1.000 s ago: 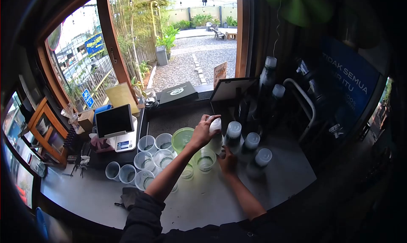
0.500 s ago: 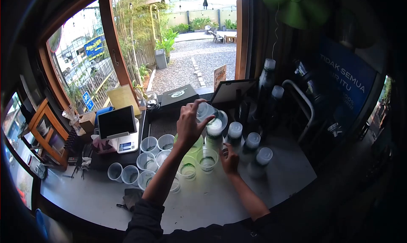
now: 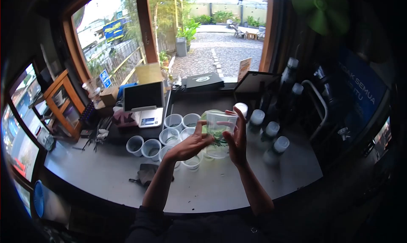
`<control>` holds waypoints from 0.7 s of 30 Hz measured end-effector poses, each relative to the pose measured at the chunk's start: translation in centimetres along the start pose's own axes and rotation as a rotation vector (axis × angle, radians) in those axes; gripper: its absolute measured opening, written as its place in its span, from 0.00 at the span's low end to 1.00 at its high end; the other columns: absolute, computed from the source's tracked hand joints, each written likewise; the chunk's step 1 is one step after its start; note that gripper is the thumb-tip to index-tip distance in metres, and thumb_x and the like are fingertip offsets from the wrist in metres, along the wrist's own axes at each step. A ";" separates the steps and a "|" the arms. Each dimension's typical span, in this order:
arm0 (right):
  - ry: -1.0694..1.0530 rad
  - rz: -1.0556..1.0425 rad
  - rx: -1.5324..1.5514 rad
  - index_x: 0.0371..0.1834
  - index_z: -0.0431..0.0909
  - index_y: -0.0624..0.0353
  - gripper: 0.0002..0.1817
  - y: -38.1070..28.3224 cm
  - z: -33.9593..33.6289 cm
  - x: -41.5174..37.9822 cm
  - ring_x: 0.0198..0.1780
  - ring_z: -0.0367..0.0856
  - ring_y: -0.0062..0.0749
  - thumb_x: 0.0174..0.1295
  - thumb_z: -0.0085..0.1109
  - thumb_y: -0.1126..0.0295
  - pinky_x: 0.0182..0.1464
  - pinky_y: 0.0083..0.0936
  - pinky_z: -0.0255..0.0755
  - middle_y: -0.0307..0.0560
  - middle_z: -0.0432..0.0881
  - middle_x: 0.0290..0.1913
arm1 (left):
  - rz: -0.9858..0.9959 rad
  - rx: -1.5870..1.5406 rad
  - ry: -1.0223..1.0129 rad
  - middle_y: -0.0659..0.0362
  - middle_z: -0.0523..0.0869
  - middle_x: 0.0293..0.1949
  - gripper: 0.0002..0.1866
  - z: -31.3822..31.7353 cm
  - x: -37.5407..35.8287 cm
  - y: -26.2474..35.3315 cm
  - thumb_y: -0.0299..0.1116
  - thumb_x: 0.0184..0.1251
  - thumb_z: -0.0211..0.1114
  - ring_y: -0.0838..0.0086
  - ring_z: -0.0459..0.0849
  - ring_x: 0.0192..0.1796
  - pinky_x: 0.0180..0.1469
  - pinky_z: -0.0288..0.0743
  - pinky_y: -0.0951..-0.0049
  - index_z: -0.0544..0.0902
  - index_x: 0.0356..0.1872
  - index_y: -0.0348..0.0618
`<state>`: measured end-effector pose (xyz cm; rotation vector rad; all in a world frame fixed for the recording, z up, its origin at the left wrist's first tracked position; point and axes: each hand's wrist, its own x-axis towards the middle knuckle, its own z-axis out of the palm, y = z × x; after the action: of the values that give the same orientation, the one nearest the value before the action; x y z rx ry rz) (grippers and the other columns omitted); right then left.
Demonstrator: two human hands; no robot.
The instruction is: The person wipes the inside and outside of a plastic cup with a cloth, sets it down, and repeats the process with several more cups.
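The right hand (image 3: 238,137) grips a clear cup (image 3: 221,123) at its 3 o'clock side, above the table (image 3: 214,192). At 9 o'clock, the left hand (image 3: 189,146) is half open, fingers loosely curled against the cup

- To your upper right, you can see one green fan (image 3: 320,4).
- On your left side stands a black tablet (image 3: 143,96).
- Outside your window, there is a grey bin (image 3: 181,48).

Grey counter (image 3: 229,187) | clear cups (image 3: 151,149) | pale-topped containers (image 3: 281,144) | dark bundle (image 3: 149,173) (crumpled, apparently)
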<state>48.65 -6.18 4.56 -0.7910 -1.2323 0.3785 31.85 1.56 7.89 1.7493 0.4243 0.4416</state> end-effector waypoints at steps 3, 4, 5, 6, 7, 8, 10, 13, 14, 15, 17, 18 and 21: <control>-0.125 0.071 0.076 0.76 0.50 0.54 0.46 0.0 5.2 -1.0 0.59 0.76 0.43 0.59 0.67 0.56 0.61 0.39 0.72 0.56 0.61 0.69 | 0.020 -0.064 0.154 0.46 0.60 0.70 0.49 -2.5 -4.2 -1.0 0.72 0.67 0.37 0.57 0.64 0.71 0.68 0.63 0.54 0.32 0.75 0.48; -0.161 -0.012 -0.058 0.76 0.50 0.55 0.47 0.3 6.9 -1.3 0.62 0.74 0.44 0.58 0.68 0.56 0.62 0.40 0.70 0.56 0.61 0.70 | 0.071 -0.127 0.183 0.46 0.62 0.68 0.49 -3.3 -5.4 -0.9 0.70 0.68 0.40 0.57 0.65 0.70 0.69 0.61 0.55 0.35 0.75 0.47; -0.194 -0.099 -0.190 0.76 0.50 0.55 0.47 0.6 8.7 -1.6 0.65 0.71 0.46 0.57 0.69 0.57 0.64 0.41 0.68 0.57 0.60 0.71 | 0.123 -0.187 0.209 0.47 0.65 0.67 0.48 -4.1 -6.6 -0.9 0.69 0.68 0.43 0.58 0.65 0.70 0.70 0.59 0.57 0.38 0.76 0.46; -0.173 -0.107 -0.231 0.76 0.51 0.55 0.48 0.5 10.7 -2.1 0.70 0.64 0.49 0.55 0.70 0.58 0.68 0.43 0.63 0.58 0.59 0.71 | 0.194 -0.148 0.286 0.48 0.71 0.63 0.46 -4.8 -7.5 -1.1 0.64 0.69 0.50 0.61 0.68 0.68 0.70 0.58 0.62 0.44 0.75 0.44; -0.178 0.045 -0.032 0.76 0.51 0.56 0.49 -0.3 13.1 -2.6 0.72 0.61 0.51 0.55 0.70 0.58 0.69 0.44 0.59 0.59 0.59 0.70 | 0.218 -0.164 0.339 0.48 0.74 0.60 0.42 -6.2 -8.6 -2.6 0.61 0.70 0.52 0.64 0.71 0.65 0.69 0.60 0.66 0.51 0.74 0.42; -0.219 0.003 -0.056 0.76 0.50 0.55 0.48 -0.6 14.7 -2.7 0.72 0.59 0.51 0.56 0.69 0.59 0.70 0.44 0.58 0.59 0.57 0.72 | 0.206 -0.178 0.383 0.48 0.74 0.60 0.41 -7.3 -10.3 -2.8 0.60 0.70 0.52 0.65 0.71 0.65 0.69 0.60 0.66 0.54 0.73 0.41; -0.304 -0.030 -0.103 0.77 0.47 0.55 0.47 -0.4 17.7 -3.1 0.74 0.57 0.51 0.59 0.65 0.60 0.72 0.43 0.55 0.58 0.54 0.74 | 0.150 -0.191 0.457 0.48 0.75 0.59 0.40 -10.0 -13.5 -3.7 0.60 0.70 0.53 0.66 0.74 0.62 0.66 0.64 0.66 0.58 0.71 0.39; -0.340 0.007 -0.136 0.78 0.45 0.55 0.41 0.3 22.0 -5.1 0.75 0.56 0.50 0.65 0.57 0.65 0.71 0.41 0.57 0.55 0.51 0.76 | 0.168 -0.251 0.410 0.50 0.83 0.49 0.43 -13.7 -17.8 -4.6 0.66 0.67 0.51 0.69 0.82 0.53 0.57 0.74 0.68 0.62 0.67 0.37; -0.263 0.009 -0.107 0.76 0.51 0.55 0.37 0.6 23.5 -6.0 0.71 0.63 0.46 0.65 0.56 0.67 0.67 0.41 0.63 0.55 0.58 0.73 | 0.157 -0.280 0.482 0.50 0.85 0.44 0.44 -14.3 -18.8 -4.8 0.68 0.66 0.50 0.70 0.83 0.50 0.56 0.75 0.68 0.64 0.66 0.36; -0.186 0.012 -0.078 0.73 0.58 0.54 0.32 0.9 24.7 -7.0 0.67 0.69 0.43 0.65 0.55 0.69 0.62 0.41 0.69 0.55 0.66 0.70 | 0.134 -0.311 0.482 0.50 0.85 0.44 0.44 -15.0 -19.9 -5.4 0.68 0.66 0.50 0.70 0.83 0.50 0.56 0.75 0.69 0.64 0.66 0.36; -0.194 0.172 -0.125 0.53 0.77 0.60 0.16 2.9 25.7 -9.6 0.56 0.80 0.41 0.64 0.57 0.67 0.52 0.39 0.74 0.51 0.81 0.54 | 0.088 -0.373 0.482 0.50 0.85 0.44 0.44 -16.5 -22.0 -6.9 0.68 0.66 0.50 0.70 0.83 0.50 0.56 0.75 0.69 0.64 0.66 0.36; -0.366 0.269 -0.380 0.43 0.79 0.61 0.12 3.6 26.0 -10.5 0.51 0.81 0.41 0.63 0.58 0.64 0.48 0.38 0.74 0.48 0.82 0.45 | 0.057 -0.357 0.492 0.50 0.85 0.43 0.44 -17.0 -22.9 -7.4 0.68 0.66 0.50 0.70 0.83 0.50 0.56 0.75 0.69 0.63 0.66 0.36; -0.566 0.301 -0.847 0.28 0.80 0.59 0.17 6.9 27.8 -14.2 0.43 0.81 0.43 0.58 0.63 0.55 0.42 0.36 0.74 0.47 0.83 0.32 | -0.018 -0.368 0.473 0.51 0.85 0.43 0.44 -18.3 -25.1 -8.9 0.69 0.66 0.50 0.70 0.83 0.51 0.57 0.75 0.69 0.62 0.66 0.36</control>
<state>19.17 -1.48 -6.90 -1.6861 -1.8414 0.3265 0.56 6.04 1.31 1.2764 0.6475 0.8695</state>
